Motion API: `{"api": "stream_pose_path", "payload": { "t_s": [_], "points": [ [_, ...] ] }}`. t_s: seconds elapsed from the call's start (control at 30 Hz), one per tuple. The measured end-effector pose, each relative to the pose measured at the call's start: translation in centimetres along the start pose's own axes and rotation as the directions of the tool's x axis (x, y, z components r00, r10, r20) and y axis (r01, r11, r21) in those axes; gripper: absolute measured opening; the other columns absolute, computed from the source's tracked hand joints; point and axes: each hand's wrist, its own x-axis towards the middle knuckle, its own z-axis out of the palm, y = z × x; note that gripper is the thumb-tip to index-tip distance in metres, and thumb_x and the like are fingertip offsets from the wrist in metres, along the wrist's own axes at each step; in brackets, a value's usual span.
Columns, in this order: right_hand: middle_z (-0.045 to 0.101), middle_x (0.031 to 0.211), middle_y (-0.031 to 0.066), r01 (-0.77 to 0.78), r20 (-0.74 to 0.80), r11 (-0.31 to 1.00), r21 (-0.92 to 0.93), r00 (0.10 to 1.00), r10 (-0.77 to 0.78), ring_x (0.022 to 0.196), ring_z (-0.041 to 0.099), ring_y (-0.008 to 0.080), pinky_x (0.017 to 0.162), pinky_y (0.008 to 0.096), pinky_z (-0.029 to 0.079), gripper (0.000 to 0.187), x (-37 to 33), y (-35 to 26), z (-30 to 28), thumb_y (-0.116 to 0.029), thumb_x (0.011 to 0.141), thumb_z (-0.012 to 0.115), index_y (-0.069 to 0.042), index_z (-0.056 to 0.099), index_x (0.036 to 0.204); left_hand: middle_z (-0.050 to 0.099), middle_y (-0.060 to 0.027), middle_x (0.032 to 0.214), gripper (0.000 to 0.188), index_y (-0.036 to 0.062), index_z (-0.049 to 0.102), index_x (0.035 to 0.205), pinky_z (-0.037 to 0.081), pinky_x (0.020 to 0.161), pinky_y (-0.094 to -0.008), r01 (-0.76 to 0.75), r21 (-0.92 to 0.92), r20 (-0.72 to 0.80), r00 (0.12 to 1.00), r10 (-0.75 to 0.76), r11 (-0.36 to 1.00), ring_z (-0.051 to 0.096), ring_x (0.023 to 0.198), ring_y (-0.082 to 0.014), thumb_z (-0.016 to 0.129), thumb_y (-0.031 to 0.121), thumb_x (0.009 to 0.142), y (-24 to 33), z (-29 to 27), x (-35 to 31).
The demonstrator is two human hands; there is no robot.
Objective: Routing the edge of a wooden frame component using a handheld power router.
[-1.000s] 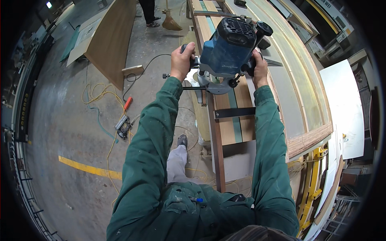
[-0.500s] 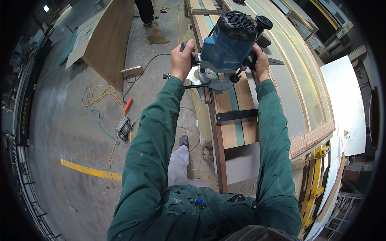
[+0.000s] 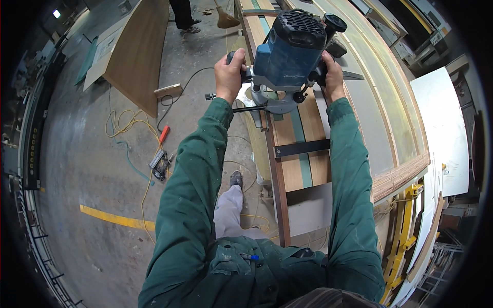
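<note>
A blue and black plunge router (image 3: 290,56) sits on a narrow wooden panel (image 3: 322,172) that has a green stripe along it. Its left handle is wrapped by my left hand (image 3: 229,77), and the right handle by my right hand (image 3: 334,77). The metal base and a guide rod (image 3: 248,109) extend over the panel's left edge. The router bit is hidden beneath the base. Between me and the router, a dark flat crossbar (image 3: 303,148) spans the panel. A dark wooden rail (image 3: 280,200) runs along the panel's left side.
To the right lies a large framed panel (image 3: 359,118) with wooden strips. A brown board (image 3: 136,56) leans at left. Cords and an orange-handled power tool (image 3: 160,164) lie on the floor. At the far side, another person's legs (image 3: 184,15) stand near a broom (image 3: 226,19).
The broom has swept away to the right and farther off. The other person's feet have shifted slightly. My hands keep hold of the router, which has barely moved in the picture.
</note>
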Motion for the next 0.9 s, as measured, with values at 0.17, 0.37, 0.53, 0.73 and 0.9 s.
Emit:
{"api": "stream_pose_path", "payload": {
  "t_s": [0.17, 0.37, 0.53, 0.73, 0.9],
  "points": [
    [0.057, 0.072, 0.001, 0.02, -0.007, 1.0, 0.004, 1.0, -0.02, 0.064, 0.053, 0.0098, 0.058, 0.0236, 0.041, 0.046, -0.1, 0.1, 0.1, -0.053, 0.084, 0.064, -0.008, 0.064, 0.079, 0.055, 0.0005, 0.063, 0.035, 0.0046, 0.058, 0.071, 0.042, 0.058, -0.0258, 0.0, 0.007, 0.008, 1.0, 0.0, 1.0, 0.05, 0.059, -0.0083, 0.067, 0.034, 0.089, -0.1, -0.2, 0.0],
    [0.057, 0.072, 0.0008, 0.017, -0.042, 1.0, 0.02, 0.999, -0.017, 0.061, 0.053, 0.01, 0.055, 0.0238, 0.041, 0.047, -0.2, 0.0, 0.3, -0.055, 0.082, 0.065, -0.008, 0.064, 0.079, 0.056, 0.0003, 0.064, 0.035, 0.0044, 0.059, 0.073, 0.042, 0.059, -0.0254, -0.009, -0.006, 0.031, 0.999, 0.009, 1.0, 0.051, 0.059, -0.0085, 0.067, 0.035, 0.089, -0.4, -0.3, 0.7],
    [0.059, 0.071, 0.001, 0.02, -0.102, 1.0, 0.007, 0.995, -0.019, 0.056, 0.054, 0.0096, 0.046, 0.0229, 0.041, 0.046, -1.7, -0.5, 1.1, -0.054, 0.081, 0.067, -0.008, 0.065, 0.079, 0.058, 0.0001, 0.066, 0.034, 0.0046, 0.06, 0.074, 0.042, 0.059, -0.0246, 0.025, -0.038, 0.075, 0.997, -0.022, 0.999, 0.051, 0.06, -0.0083, 0.067, 0.035, 0.088, -0.6, -0.8, 1.4],
    [0.061, 0.071, 0.0022, -0.035, -0.142, 0.999, -0.021, 0.989, 0.032, 0.059, 0.057, 0.0097, 0.049, 0.0222, 0.044, 0.044, -3.3, -1.2, 1.1, -0.051, 0.084, 0.068, -0.007, 0.065, 0.081, 0.056, -0.0002, 0.068, 0.034, 0.0069, 0.059, 0.076, 0.04, 0.061, -0.0239, 0.052, -0.016, 0.15, 0.988, -0.049, 0.999, 0.05, 0.063, -0.0083, 0.065, 0.038, 0.089, -0.8, -1.2, 2.4],
    [0.064, 0.072, 0.004, -0.031, -0.157, 0.999, 0.031, 0.987, 0.036, 0.059, 0.058, 0.0101, 0.051, 0.0216, 0.046, 0.046, -3.7, -0.8, 1.6, -0.049, 0.085, 0.068, -0.003, 0.067, 0.083, 0.058, -0.001, 0.068, 0.032, 0.0061, 0.06, 0.076, 0.04, 0.062, -0.0245, 0.08, 0.004, 0.191, 0.978, -0.08, 0.997, 0.051, 0.063, -0.0088, 0.063, 0.035, 0.09, -0.7, -2.1, 3.4]
  ]
}}
